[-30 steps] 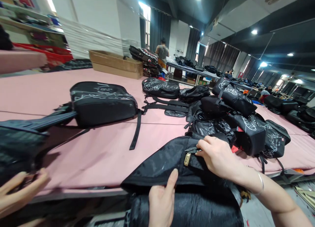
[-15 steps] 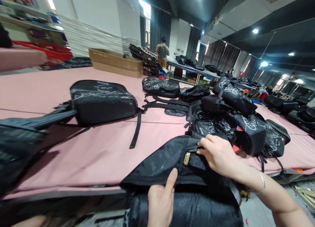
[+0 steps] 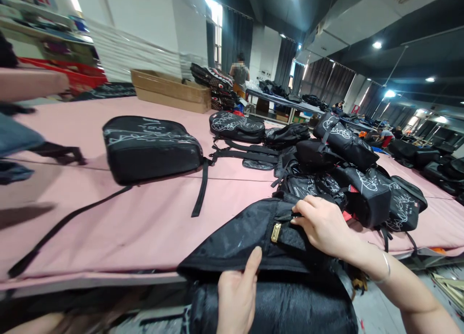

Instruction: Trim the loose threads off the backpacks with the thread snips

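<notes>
A black backpack (image 3: 232, 232) lies at the table's front edge, partly overhanging it, with a fabric panel raised above a dark opening. My left hand (image 3: 237, 295) grips the lower edge of that panel, thumb on top and the other fingers mostly hidden. On the upper right of the panel, my right hand (image 3: 324, 227) pinches a piece of black material beside a gold metal plate (image 3: 276, 233). What exactly lies between those fingertips is hidden.
Another black backpack (image 3: 154, 150) stands on the pink table (image 3: 170, 203), its strap trailing left. Several printed black backpacks (image 3: 344, 143) are piled to the right. A cardboard box (image 3: 170, 92) sits at the back. At the lower left, part of another person's arm (image 3: 43, 323) shows.
At the left, the dark bag has moved away leftward, baring pink table and a strap. A blurred blue-grey item now shows there. Both my hands keep their hold almost unmoved.
</notes>
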Tool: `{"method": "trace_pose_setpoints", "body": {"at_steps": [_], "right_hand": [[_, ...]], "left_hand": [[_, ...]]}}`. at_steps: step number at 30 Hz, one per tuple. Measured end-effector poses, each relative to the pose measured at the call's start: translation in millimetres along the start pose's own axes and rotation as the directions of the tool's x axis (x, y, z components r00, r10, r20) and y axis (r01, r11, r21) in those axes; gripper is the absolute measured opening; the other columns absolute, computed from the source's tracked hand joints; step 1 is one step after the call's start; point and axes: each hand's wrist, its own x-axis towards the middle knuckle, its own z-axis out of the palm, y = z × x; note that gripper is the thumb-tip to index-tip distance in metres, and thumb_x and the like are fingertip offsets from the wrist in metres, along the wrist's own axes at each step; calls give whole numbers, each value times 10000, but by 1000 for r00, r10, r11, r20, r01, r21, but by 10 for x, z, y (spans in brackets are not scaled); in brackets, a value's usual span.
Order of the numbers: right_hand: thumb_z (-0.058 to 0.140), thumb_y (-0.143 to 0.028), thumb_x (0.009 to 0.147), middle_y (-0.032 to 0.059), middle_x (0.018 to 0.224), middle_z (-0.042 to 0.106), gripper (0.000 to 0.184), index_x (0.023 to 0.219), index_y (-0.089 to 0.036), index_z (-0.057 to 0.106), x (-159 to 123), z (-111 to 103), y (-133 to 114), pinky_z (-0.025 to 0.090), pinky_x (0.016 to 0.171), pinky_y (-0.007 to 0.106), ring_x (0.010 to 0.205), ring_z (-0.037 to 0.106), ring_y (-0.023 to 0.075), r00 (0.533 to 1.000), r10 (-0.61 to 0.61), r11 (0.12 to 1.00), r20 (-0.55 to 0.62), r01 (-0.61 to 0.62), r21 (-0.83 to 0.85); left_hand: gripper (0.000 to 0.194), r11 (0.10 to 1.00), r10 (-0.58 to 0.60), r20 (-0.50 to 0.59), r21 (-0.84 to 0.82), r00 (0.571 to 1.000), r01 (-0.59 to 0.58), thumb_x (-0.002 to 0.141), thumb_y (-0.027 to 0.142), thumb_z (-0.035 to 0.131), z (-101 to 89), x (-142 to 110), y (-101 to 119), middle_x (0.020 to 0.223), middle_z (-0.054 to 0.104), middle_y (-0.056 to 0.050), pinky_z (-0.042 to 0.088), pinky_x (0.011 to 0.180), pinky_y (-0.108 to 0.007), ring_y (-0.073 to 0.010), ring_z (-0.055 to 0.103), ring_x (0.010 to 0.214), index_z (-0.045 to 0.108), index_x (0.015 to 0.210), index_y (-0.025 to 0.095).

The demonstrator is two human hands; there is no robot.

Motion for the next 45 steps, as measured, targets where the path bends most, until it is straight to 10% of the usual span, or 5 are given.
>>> {"method": "trace_pose_setpoints", "body": {"at_steps": [18,32,35,40,45], "right_hand": [[471,-231,882,22,727,542,129,778,-187,532,26,48,-53,334,595,247,689,509,146,993,-101,993,-53,97,-70],[527,-280,854,43,912,616,167,981,-173,538,-91,19,143,431,708,242,799,571,142,977,28,925,-210,54,376],[660,-310,754,36,968,639,335,1045,-183,556,-183,167,268,441,732,238,842,592,147,991,83,886,-109,-23,464],[545,-158,783,3,711,612,71,786,-180,613,-355,705,176,386,598,226,670,566,124,995,61,944,-83,-31,327],[479,-225,825,3,630,529,128,749,-180,572,-508,1049,-109,316,528,268,588,495,136,977,-69,989,-204,94,114]], "left_hand": [[399,998,-60,110,-27,992,63,495,381,807,29,-30,58,804,706,-61,452,905,-285,-223,615,942,690,760,106],[347,982,-119,16,-146,993,120,509,315,820,-87,246,163,831,708,-55,532,816,-316,-237,628,935,696,780,138],[230,983,-111,-40,-153,993,104,583,277,781,-191,374,206,821,706,-53,543,794,-300,-213,639,894,694,741,133],[146,991,-109,-76,-89,991,103,610,213,750,-378,547,278,806,701,-50,548,771,-279,-187,638,849,682,703,123],[269,918,-243,58,336,968,210,610,371,736,-597,569,435,658,672,-67,554,613,-280,-184,629,665,675,649,111]]}}
